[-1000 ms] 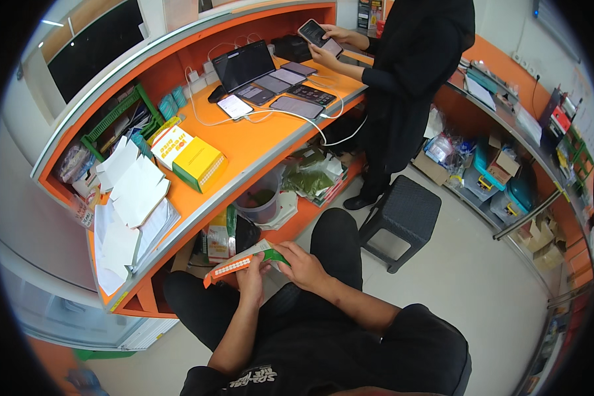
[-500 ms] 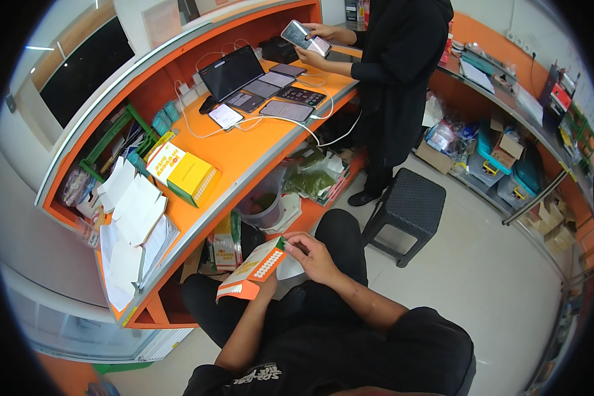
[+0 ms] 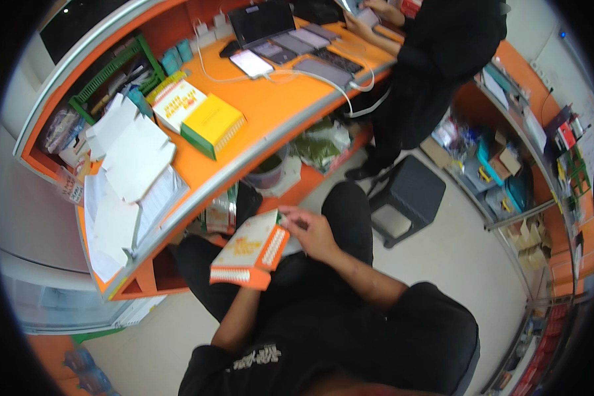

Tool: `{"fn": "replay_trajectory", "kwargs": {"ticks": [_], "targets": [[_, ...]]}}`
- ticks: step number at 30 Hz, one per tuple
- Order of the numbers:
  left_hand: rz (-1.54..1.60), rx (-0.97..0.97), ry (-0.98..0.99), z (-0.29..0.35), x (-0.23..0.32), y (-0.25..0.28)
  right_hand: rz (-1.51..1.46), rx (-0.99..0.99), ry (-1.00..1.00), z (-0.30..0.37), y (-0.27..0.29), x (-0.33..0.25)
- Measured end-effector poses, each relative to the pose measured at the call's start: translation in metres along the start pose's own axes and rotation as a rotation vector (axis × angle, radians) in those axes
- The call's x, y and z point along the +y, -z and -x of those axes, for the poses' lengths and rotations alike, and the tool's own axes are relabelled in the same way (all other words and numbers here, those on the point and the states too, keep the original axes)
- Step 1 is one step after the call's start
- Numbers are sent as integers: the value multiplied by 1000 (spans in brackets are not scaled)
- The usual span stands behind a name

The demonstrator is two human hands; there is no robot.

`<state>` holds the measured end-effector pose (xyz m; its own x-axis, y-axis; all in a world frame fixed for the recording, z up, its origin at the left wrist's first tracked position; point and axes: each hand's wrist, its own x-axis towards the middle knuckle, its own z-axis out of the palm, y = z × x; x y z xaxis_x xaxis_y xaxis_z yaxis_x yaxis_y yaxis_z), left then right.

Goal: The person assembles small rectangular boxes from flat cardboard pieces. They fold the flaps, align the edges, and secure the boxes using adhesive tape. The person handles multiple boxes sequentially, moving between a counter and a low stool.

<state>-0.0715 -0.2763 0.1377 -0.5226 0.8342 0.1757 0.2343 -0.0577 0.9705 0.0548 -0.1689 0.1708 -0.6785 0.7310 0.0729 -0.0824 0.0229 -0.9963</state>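
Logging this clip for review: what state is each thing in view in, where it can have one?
orange and white carton: assembled, held over the lap, tilted
left hand: under the carton, mostly hidden
right hand: gripping the carton's top end
yellow box: closed, lying on the orange desk
flat white carton blanks: unfolded, piled on the desk
laptop: open, screen dark
phone: screen lit, cable attached
black stool: unoccupied

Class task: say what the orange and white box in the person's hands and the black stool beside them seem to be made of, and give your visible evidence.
Orange and white box: probably printed cardboard, matte, with sharp folded edges and thin flat panels. Black stool: likely moulded plastic, with a dull even surface; it could be something else.
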Motion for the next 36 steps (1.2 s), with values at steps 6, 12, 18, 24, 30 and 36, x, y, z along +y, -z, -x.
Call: {"fn": "replay_trajectory", "kwargs": {"ticks": [6,12,18,24,30,36], "targets": [[66,14,15,-5,-20,16,235,0,72,-18,-18,-8],[142,-12,37,-8,-33,18,265,24,70,-11,-29,7],[219,164,144,17,-35,39,-61,-139,-158,-24,-42,16],[207,233,130,37,-125,7,38,-104,-135,-12,-53,32],[-186,10,-42,24,-77,34,43,-38,-69,-6,-34,45],[839,-279,130,15,-117,24,91,-6,-49,-9,-31,34]]}}
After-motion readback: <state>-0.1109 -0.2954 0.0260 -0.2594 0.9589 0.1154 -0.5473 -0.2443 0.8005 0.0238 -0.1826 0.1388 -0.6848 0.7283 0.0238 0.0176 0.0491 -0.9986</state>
